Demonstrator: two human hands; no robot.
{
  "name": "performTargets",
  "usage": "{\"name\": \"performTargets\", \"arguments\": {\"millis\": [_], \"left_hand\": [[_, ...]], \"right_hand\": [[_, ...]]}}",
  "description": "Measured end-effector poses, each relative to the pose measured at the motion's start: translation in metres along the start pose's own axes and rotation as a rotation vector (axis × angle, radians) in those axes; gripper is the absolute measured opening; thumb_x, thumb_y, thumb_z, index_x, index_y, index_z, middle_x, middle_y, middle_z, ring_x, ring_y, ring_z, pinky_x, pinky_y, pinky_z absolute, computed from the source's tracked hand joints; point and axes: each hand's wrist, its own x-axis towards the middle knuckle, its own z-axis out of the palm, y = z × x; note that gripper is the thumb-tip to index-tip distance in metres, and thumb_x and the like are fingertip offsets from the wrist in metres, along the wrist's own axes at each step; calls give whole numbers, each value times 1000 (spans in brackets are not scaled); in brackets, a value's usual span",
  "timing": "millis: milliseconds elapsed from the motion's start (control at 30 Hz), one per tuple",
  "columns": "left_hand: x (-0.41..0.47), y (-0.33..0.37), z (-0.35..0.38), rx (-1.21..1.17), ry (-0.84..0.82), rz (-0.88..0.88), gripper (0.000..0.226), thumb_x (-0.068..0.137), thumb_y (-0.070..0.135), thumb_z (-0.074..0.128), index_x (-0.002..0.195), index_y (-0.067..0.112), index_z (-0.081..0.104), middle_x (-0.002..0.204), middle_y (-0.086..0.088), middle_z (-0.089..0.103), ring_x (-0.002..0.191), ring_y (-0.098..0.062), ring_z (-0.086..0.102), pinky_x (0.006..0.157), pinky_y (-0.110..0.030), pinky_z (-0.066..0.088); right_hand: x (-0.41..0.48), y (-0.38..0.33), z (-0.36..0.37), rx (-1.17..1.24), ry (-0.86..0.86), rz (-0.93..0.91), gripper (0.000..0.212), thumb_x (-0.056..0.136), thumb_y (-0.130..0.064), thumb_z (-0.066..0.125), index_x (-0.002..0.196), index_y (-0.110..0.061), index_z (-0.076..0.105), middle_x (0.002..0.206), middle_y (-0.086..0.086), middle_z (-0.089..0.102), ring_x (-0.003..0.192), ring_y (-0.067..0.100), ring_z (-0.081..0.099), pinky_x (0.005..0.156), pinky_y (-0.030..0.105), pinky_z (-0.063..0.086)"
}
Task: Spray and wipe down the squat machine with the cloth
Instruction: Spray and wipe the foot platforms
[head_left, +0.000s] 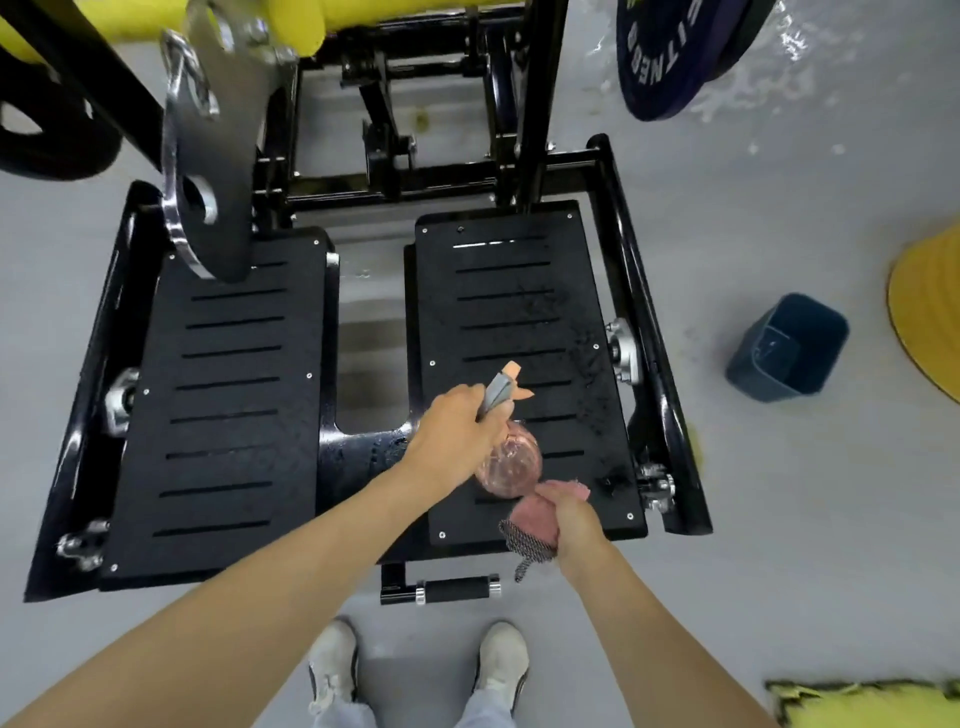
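The black squat machine lies below me, with a left footplate (223, 415) and a right footplate (519, 312), both slotted. My left hand (452, 431) grips the grey head of a spray bottle (511, 462) with clear pinkish liquid and an orange nozzle pointing away over the right footplate. My right hand (574, 525) holds a bunched pink cloth (535, 514) with a dark patterned edge, over the near part of the right footplate. Fine droplets speckle the right side of that plate.
A dark blue bin (787, 348) stands on the grey floor to the right. A blue weight plate (670, 57) hangs top right; a silver plate (208, 156) and yellow pads (296, 21) sit top left. A yellow object (930, 306) is far right. My shoes (415, 665) are near the machine's handle (457, 590).
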Motion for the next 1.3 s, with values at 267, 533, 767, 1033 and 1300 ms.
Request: {"name": "performTargets", "arguments": {"millis": [267,533,767,1033,1300], "left_hand": [[-9,27,21,-3,-53,83,31,96,45,44,87,20,60,69,8,51,64,-11,49,59,-26,38],[-50,31,73,-352,-570,35,74,85,29,64,135,67,23,102,4,63,101,-9,59,93,-38,52],[-62,4,101,-236,-596,30,93,62,38,80,130,68,24,115,-2,48,100,-19,57,90,-40,52],[-50,2,111,-286,-458,-167,19,74,8,63,86,18,54,81,0,44,66,-14,45,62,-26,40],[-38,-8,123,-233,-563,-334,40,61,12,61,99,27,61,80,13,59,69,-9,56,67,-28,50]], "right_hand": [[0,9,-9,260,-13,61,50,93,-58,43,108,-16,64,105,13,68,99,31,65,99,45,48],[-8,60,-35,382,53,234,56,97,-47,37,96,-2,71,90,23,71,88,39,68,85,51,54],[-6,100,-47,369,-27,340,56,94,-47,43,109,1,67,99,23,70,92,39,69,82,47,55],[-12,106,-37,197,-54,395,43,89,-33,44,103,-2,71,91,21,73,84,35,71,82,45,56],[-13,114,-32,67,-26,441,39,93,-28,42,92,-4,73,88,17,73,88,31,71,84,39,56]]}}
